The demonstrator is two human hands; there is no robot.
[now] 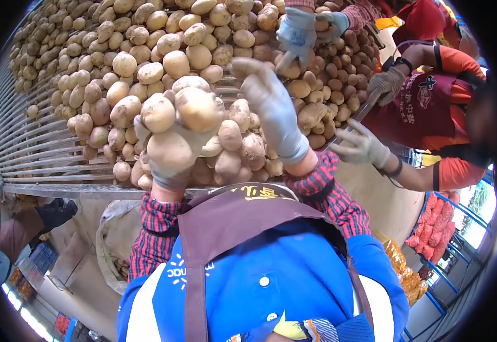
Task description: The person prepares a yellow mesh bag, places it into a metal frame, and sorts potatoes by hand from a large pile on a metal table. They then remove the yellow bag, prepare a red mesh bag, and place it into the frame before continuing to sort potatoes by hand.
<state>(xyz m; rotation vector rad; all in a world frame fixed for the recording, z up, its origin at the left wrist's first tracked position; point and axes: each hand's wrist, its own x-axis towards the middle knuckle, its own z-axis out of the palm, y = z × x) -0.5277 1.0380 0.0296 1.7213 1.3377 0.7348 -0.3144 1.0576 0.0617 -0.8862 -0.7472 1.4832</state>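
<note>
My left hand (171, 171), in a pale, dirty glove, is wrapped round several potatoes (169, 153) at the near edge of the pile. One potato (197, 108) above it is blurred by motion. To the right, my right hand (271, 108), in a grey-blue glove, reaches over the pile with its fingers stretched out and curving left; nothing shows in it. Loose potatoes (230, 135) lie between and beneath my two hands. More potatoes (124, 64) spread across the slatted metal rack.
Bare metal bars (37, 142) show at left. A co-worker's gloved hands (297, 34) work at the top. Another person in a maroon apron (425, 105) stands at right. A white sack (111, 245) is below the rack edge. Red sacks (435, 225) are at right.
</note>
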